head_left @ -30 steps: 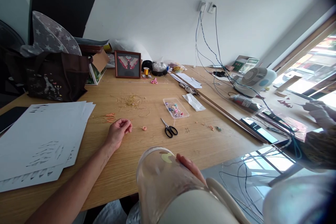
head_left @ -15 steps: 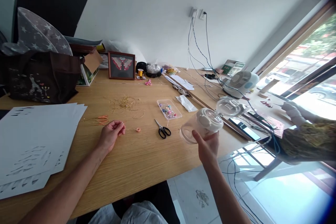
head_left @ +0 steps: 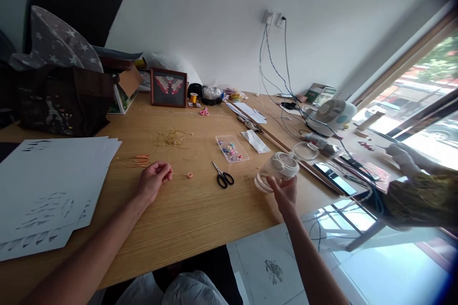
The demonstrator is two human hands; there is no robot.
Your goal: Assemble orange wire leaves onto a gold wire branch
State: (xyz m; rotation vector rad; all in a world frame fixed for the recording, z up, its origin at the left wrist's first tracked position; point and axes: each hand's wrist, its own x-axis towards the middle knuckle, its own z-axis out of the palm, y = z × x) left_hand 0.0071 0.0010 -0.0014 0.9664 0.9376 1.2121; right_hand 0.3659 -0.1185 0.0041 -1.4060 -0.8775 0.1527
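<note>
My left hand (head_left: 153, 182) rests on the wooden table (head_left: 200, 228), fingers pinched on a thin wire (head_left: 179, 174) that runs to a small coral-pink coil (head_left: 189, 175). My right hand (head_left: 284, 195) is raised over the table's near edge, gripping a transparent plastic jar (head_left: 276, 172) with a white inner part. A transparent round lid (head_left: 305, 151) sits just beyond the jar, and I cannot tell whether they touch. Orange wire-wrapped petals (head_left: 141, 160) lie left of my left hand, with loose gold wire (head_left: 171, 139) beyond them.
Black-handled scissors (head_left: 223, 176) and a transparent bead box (head_left: 232, 148) lie between my hands. White cut paper sheets (head_left: 53, 190) cover the left side. A co-worker's gloved hand (head_left: 402, 159) works at the right, near a fan (head_left: 332, 116) and cables.
My right hand has risen from the near edge, carrying the jar up and out over the table. My left hand stays nearly still, and the view has shifted slightly.
</note>
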